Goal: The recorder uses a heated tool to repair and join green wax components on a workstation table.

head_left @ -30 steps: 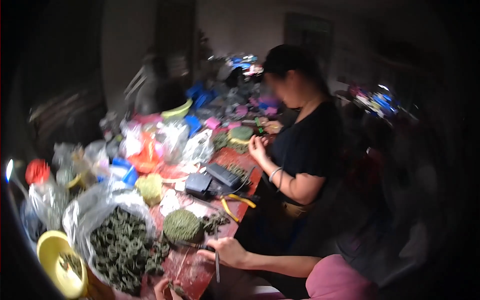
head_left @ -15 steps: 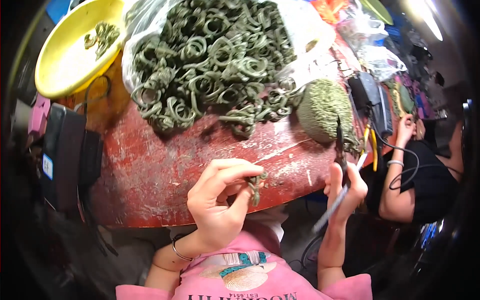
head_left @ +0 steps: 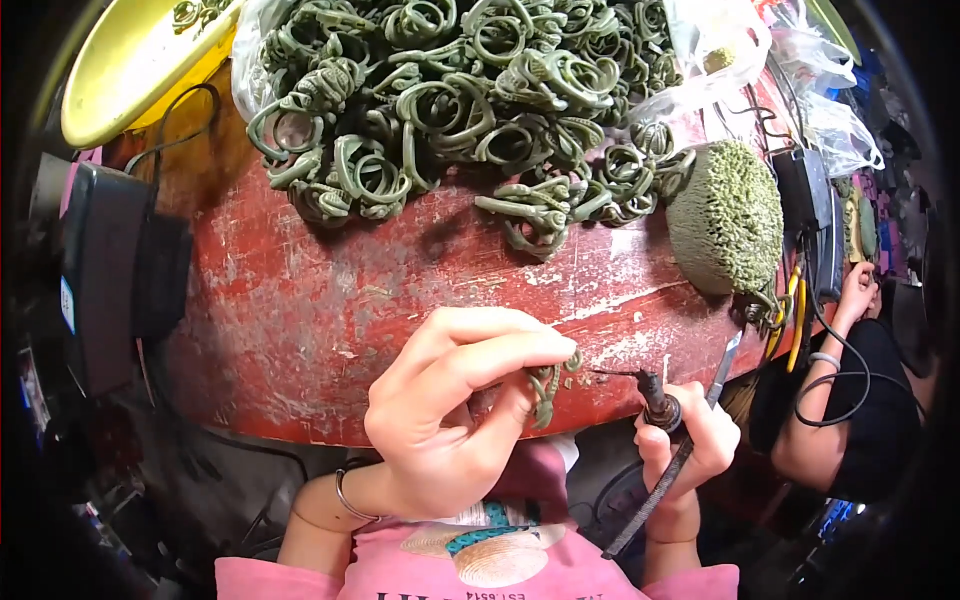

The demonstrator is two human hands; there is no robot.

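Note:
My left hand (head_left: pixel 455 410) pinches a small, curled green piece (head_left: pixel 545 390) between thumb and fingers. Just right of it, my right hand (head_left: pixel 690 440) grips a black tool with a thin tip (head_left: pixel 655 400), pointed left toward the piece, along with a long grey strip-like tool (head_left: pixel 670 475). Beyond my hands, on the scratched red table (head_left: pixel 320 310), lies a large heap of coiled green pieces (head_left: pixel 445 110) on plastic bags. A rough pale-green block (head_left: pixel 725 220) sits right of the heap.
A yellow bowl (head_left: pixel 120 90) stands back left, a black box (head_left: pixel 115 260) at the left side. Cords, yellow-handled pliers (head_left: pixel 793 305), dark devices (head_left: pixel 805 200) and bags (head_left: pixel 830 125) crowd the right edge. Another person's hand (head_left: pixel 858 290) and arm are at the right.
The view has swung from the co-worker down to my hands. My right hand's tool has moved from the green block down and left, beside the piece in my left hand.

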